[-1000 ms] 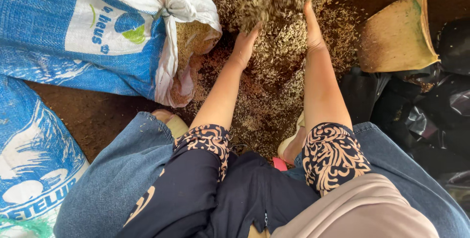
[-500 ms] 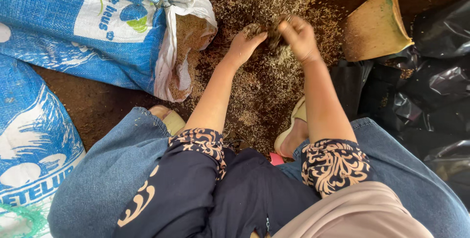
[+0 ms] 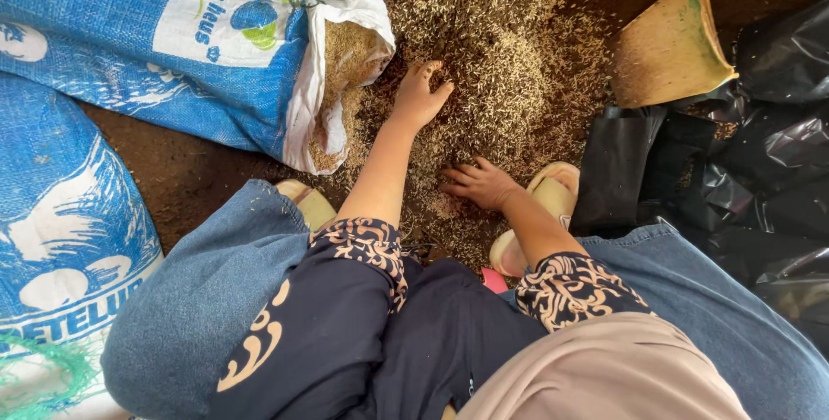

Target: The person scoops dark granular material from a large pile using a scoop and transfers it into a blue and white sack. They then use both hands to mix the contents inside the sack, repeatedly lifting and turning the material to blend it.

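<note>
The left hand presses curled fingers into the grain pile on the dirt floor, beside the open blue sack. The right hand rests spread flat on the grain near a sandal, gripping nothing.

A spread heap of loose husked grain lies on the bare earth floor in front of the crouching person. To its left a blue woven plastic sack lies on its side, mouth toward the heap, grain inside it. A second blue woven sack sits nearer, at far left. Right of the heap lies a tan woven scoop-shaped tray, with crumpled black plastic bags beside and below it. The left hand rests in the heap; the right hand rests at its near edge.
</note>
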